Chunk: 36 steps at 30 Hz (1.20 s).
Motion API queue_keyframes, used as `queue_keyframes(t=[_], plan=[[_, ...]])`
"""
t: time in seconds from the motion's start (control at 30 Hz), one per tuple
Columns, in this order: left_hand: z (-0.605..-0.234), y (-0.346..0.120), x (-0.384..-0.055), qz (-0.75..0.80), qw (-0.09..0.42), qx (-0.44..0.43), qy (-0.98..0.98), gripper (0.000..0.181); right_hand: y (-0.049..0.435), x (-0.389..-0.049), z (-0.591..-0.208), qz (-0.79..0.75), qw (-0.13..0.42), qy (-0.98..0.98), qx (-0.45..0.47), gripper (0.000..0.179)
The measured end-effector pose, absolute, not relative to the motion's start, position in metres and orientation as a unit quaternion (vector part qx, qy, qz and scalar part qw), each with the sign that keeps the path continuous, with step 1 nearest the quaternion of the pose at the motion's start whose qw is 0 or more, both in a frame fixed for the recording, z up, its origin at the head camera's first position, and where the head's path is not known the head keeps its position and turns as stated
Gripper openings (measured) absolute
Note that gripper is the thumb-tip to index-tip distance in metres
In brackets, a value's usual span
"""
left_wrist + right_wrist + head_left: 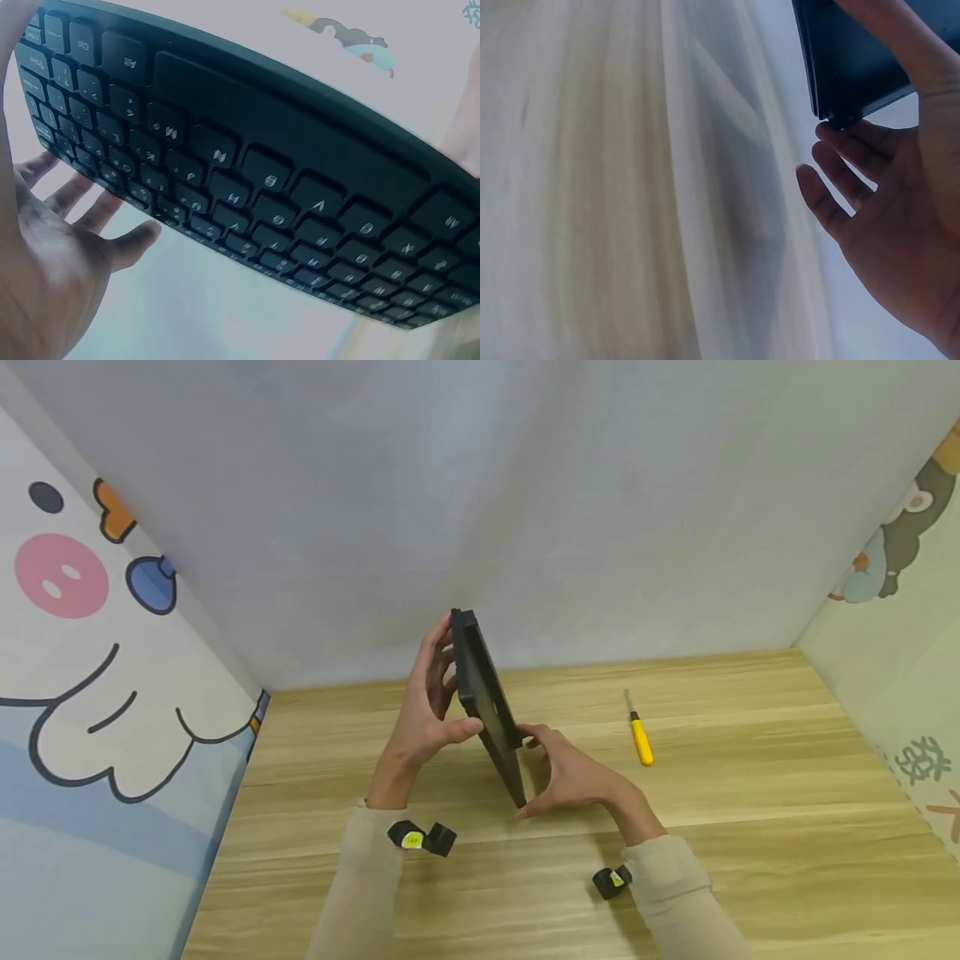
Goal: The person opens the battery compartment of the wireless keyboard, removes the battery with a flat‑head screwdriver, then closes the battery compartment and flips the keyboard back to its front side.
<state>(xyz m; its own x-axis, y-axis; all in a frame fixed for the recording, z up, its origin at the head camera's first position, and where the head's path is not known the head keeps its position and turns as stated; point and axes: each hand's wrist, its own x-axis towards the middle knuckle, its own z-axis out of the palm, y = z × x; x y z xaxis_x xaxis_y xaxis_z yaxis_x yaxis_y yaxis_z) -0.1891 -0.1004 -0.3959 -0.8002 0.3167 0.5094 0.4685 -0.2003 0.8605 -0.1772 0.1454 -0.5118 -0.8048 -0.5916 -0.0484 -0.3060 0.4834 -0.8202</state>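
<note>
A black keyboard (483, 693) is held up on edge above the table, tilted, its upper end leaning left in the head view. My left hand (420, 718) grips the upper end, thumb on the near edge and fingers behind. At the lower end my right hand (577, 777) holds the keyboard between thumb and fingers. Rows of dark keys with pale letters show on the keyboard (262, 172) in the left wrist view. The right wrist view shows its smooth dark back (862, 67) and a small foot at the corner, touched by my fingertips.
A screwdriver (641, 742) with a yellow handle lies on the wooden table (750, 760) to the right of my hands. Behind the table rises a pale grey wall (600, 527). Cartoon-printed panels (82, 693) stand at both sides.
</note>
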Motion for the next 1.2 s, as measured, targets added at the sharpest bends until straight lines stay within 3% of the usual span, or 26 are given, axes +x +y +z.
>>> queue_keyframes(t=[0.8,1.2], plan=[[-0.387,-0.151,-0.192,-0.635,0.042,-0.331,-0.697,0.12,0.182,-0.184,-0.495,-0.402,0.146,0.867,-0.255,0.126],[-0.398,-0.182,-0.189,-0.544,0.012,-0.258,-0.798,0.121,0.2,-0.195,-0.487,-0.337,0.129,0.897,-0.254,0.129]])
